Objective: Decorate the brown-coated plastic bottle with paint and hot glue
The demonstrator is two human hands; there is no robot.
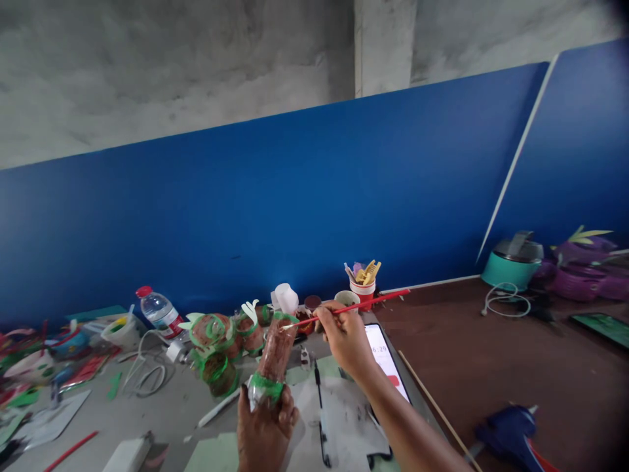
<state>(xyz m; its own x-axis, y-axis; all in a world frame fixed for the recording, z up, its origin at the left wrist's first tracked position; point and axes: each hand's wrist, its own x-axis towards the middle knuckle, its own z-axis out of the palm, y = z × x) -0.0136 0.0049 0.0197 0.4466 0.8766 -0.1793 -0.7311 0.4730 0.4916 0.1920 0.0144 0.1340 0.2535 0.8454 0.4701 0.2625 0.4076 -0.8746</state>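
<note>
My left hand is wrapped round the lower end of a plastic bottle coated in brown paint, with green bands near its ends. The bottle leans slightly to the right. In my right hand a thin red paintbrush is pinched, its tip touching the upper part of the bottle. Behind and left of the bottle stand several brown-and-green painted pieces. A phone with a lit screen lies partly behind my right wrist.
A water bottle and a white cable are at left. A red-and-white cup holds clips. At right are a blue glue gun, a wooden stick and a teal pot. A blue partition stands behind.
</note>
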